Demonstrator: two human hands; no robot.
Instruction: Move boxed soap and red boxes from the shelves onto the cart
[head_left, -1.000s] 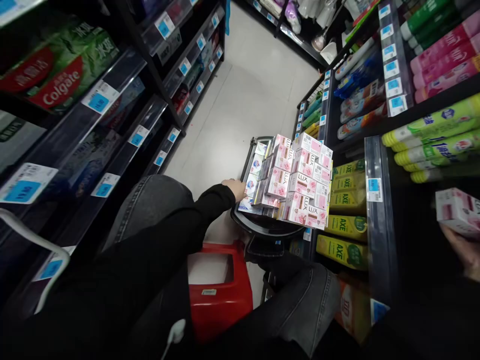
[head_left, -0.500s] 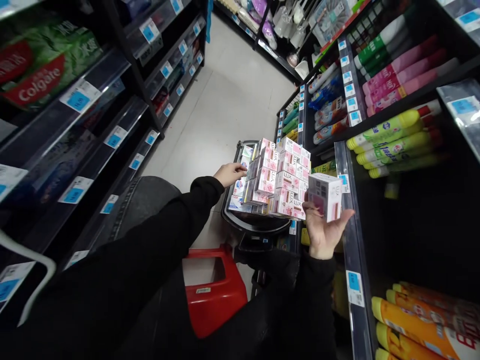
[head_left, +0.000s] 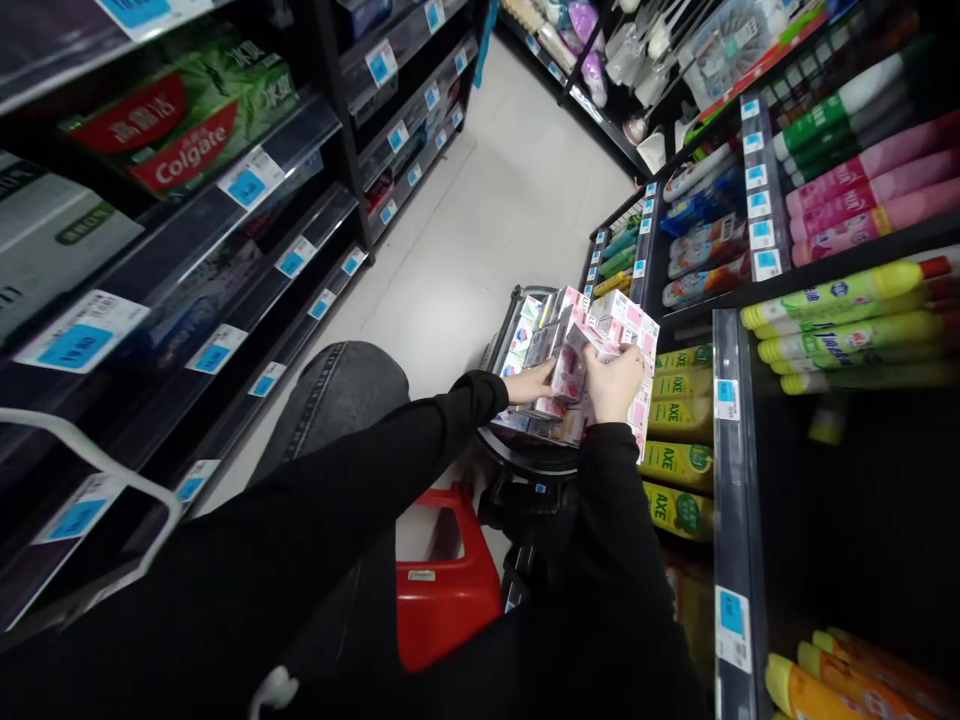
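Pink-and-white LUX soap boxes are stacked on a black-rimmed cart low in front of me. My right hand reaches onto the stack from the near side, its fingers bent around a soap box between my hands. From the left, my left hand presses its fingertips against the lower left side of that box. The fingers partly hide where each hand touches it. Other white-and-blue boxes lie along the stack's left side.
Shelves with Colgate boxes rise on the left. On the right, a shelf edge stands close to my arm, with yellow AXE packs and bottles. A red plastic stool is below me; pale floor stretches ahead.
My right hand has brought a soap box leftward from beside the shelf onto the stack, turning over as it went. My left hand has come in against that box. The view has shifted left.
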